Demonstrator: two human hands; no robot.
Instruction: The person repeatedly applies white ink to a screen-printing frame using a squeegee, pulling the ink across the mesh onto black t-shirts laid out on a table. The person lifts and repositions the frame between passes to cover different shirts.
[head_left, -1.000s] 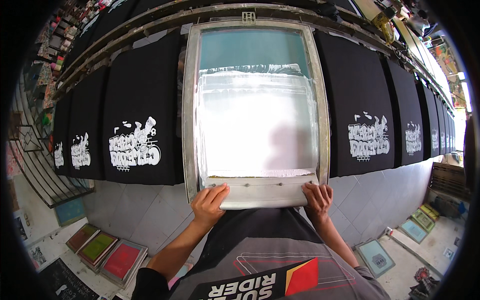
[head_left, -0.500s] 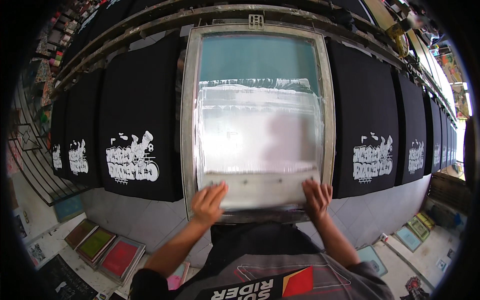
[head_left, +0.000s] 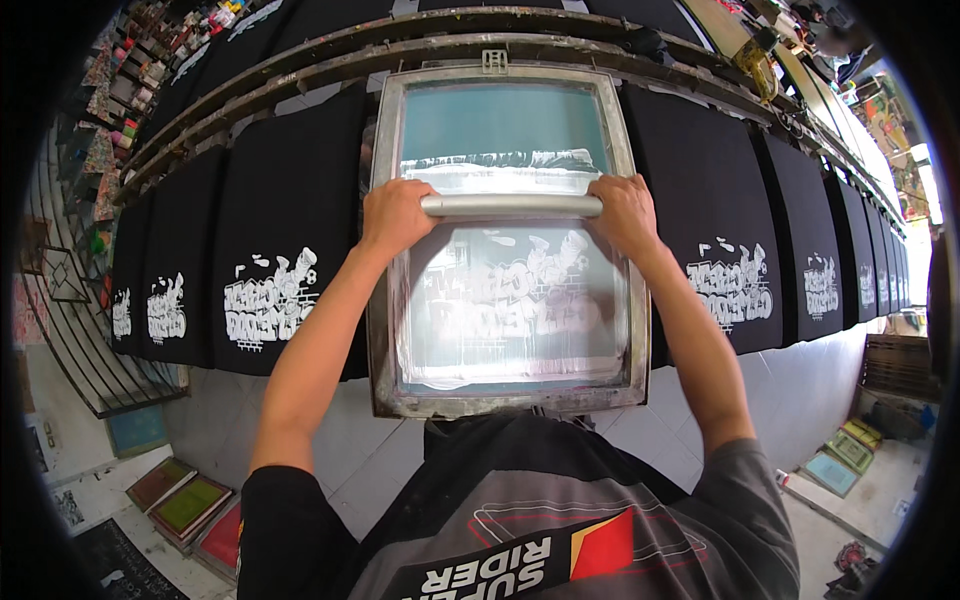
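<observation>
Both my hands grip a wide squeegee (head_left: 512, 206) with a pale metal handle, held level across the screen. My left hand (head_left: 397, 213) is wrapped round its left end, and my right hand (head_left: 625, 213) round its right end. Beneath it lies a framed printing screen (head_left: 383, 335) with teal mesh at its far part. White ink (head_left: 490, 180) streaks the mesh beyond the squeegee. On the near side a pale lettering-and-figure design (head_left: 515, 300) shows through a thin white film, with a thicker ink line along its near edge. The squeegee's blade is mostly hidden under the handle.
Black cloth panels with white prints flank the screen, a left one (head_left: 290, 170) and a right one (head_left: 700, 170) nearest. A long rail (head_left: 320, 65) runs behind, with a metal hinge (head_left: 494, 62) at the frame's far edge. Coloured screens (head_left: 190, 497) lie low on the left.
Both hands have moved the squeegee from the screen's near end to its far part. The design now shows on the near mesh, where white ink covered it before.
</observation>
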